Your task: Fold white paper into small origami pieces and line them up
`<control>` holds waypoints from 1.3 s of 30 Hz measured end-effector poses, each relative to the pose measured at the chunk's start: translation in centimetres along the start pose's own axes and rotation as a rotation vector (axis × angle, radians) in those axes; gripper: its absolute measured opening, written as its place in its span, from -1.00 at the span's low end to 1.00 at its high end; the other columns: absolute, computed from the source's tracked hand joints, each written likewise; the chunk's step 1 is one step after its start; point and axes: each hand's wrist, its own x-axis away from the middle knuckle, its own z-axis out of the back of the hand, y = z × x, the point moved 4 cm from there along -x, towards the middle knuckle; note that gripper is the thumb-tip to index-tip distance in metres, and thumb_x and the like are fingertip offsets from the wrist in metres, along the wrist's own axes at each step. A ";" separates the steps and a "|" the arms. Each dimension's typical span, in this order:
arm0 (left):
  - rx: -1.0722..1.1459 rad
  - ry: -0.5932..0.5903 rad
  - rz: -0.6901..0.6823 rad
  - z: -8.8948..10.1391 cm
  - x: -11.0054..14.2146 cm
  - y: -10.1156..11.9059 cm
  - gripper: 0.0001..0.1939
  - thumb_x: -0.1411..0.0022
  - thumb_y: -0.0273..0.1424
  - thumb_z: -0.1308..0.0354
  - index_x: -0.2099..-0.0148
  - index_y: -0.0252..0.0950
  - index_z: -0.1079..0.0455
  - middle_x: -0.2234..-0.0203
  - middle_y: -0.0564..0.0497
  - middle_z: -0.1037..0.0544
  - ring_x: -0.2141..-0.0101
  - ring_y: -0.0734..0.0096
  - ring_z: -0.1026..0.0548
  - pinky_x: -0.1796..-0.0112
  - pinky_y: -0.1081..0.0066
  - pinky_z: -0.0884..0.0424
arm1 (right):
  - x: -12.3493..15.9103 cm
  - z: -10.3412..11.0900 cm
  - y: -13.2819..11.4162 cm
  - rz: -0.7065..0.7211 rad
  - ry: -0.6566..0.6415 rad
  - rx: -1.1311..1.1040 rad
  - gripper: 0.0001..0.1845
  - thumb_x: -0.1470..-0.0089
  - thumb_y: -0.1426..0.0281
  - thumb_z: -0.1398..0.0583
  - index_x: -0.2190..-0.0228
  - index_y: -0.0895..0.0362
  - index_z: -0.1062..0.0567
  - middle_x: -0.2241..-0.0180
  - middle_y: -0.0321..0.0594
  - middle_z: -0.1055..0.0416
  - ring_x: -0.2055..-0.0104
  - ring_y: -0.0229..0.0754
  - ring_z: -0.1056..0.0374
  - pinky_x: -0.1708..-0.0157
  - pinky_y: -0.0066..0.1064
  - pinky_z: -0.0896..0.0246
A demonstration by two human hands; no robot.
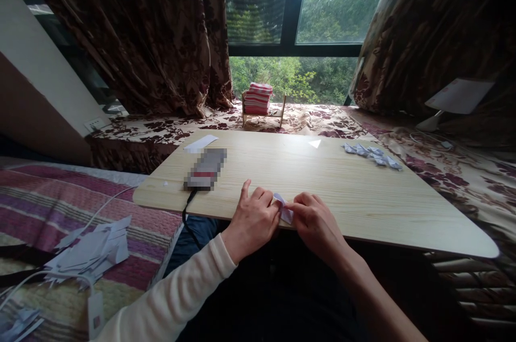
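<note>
At the near edge of the wooden table, a small piece of folded white paper sits between my hands. My left hand has its fingers curled on the paper's left side, thumb side hidden, with one finger raised. Pressing the right side of the paper, my right hand has its index finger on it and the other fingers bent under. Several folded paper pieces lie grouped at the table's far right. A small white paper triangle rests near the back edge.
A blurred-out phone-like device with a black strap lies on the table's left, by a white paper strip. Paper sheets and a power strip are on the bed. A small rack with striped cloths and a lamp stand beyond.
</note>
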 end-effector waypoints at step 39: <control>0.167 0.121 0.295 -1.0 -0.9 0.7 -0.82 -0.24 -0.36 -0.10 0.38 -0.24 -0.47 0.34 0.03 -0.48 0.13 0.25 -0.35 -0.16 -0.08 0.10 | 0.4 1.7 -0.6 0.069 -0.279 0.087 -0.49 -0.05 0.71 -0.02 0.05 0.09 -0.47 0.25 -0.12 -0.35 0.18 -0.11 -0.18 0.23 -0.36 -0.19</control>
